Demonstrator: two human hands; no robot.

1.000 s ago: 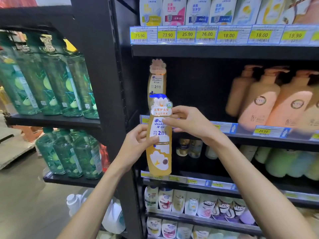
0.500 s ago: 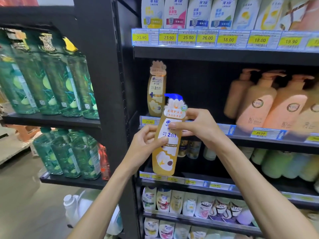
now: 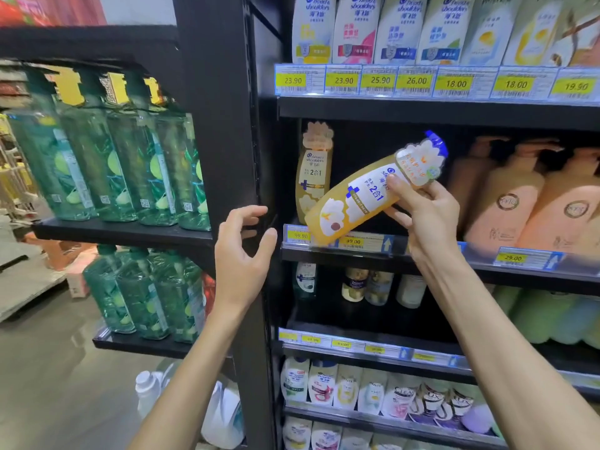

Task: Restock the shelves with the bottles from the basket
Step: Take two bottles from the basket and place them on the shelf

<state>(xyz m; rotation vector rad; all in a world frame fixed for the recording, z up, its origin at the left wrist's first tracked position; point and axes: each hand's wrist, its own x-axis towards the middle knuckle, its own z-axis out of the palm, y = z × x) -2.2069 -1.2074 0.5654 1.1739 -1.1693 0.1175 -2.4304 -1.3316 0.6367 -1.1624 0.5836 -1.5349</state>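
My right hand (image 3: 425, 212) grips a yellow shampoo bottle (image 3: 360, 196) with a blue pump top and a flower-shaped tag. The bottle is tilted far over, its top up to the right and its base low over the front rail of the middle shelf (image 3: 367, 246). A matching yellow bottle (image 3: 313, 177) stands upright at the shelf's left end, just behind the tilted one. My left hand (image 3: 242, 251) hovers apart from the bottle beside the black upright post, fingers loosely curled, holding nothing. The basket is out of sight.
Peach pump bottles (image 3: 506, 203) fill the right of the same shelf. White shampoo bottles (image 3: 357, 27) stand above yellow price tags. Green bottles (image 3: 110, 164) line the left rack. Small bottles and refill pouches (image 3: 367, 391) sit on lower shelves. A white jug (image 3: 149, 394) stands on the floor.
My left hand let go of the bottle and drew back to the left. My right hand swung the bottle from nearly upright to steeply tilted and carried it up and right toward the shelf.
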